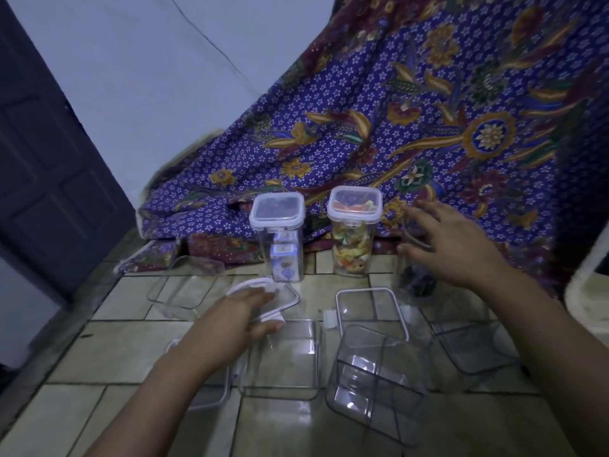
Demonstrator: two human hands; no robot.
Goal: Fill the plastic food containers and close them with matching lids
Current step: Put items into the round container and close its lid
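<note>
Tiled floor (131, 344): lid (283, 300) under left fingers (260, 296)

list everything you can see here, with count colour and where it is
closed tall containers: 2, clear with white-rimmed lids, upright at the back by the cloth; the left one holds small packets, the right one colourful pieces
open tall container: 1, clear, dark contents, at right behind the right hand
empty containers: at least 4, clear, on the floor in front and at left; exact count unclear
loose lids: at least 2, clear with white rims, mid floor; another partly hidden under the left arm
patterned cloth: 1, purple with gold flowers, draped behind
tiled floor: pale
door: 1, dark, left
left hand: on a lid
right hand: spread at the open container
</note>
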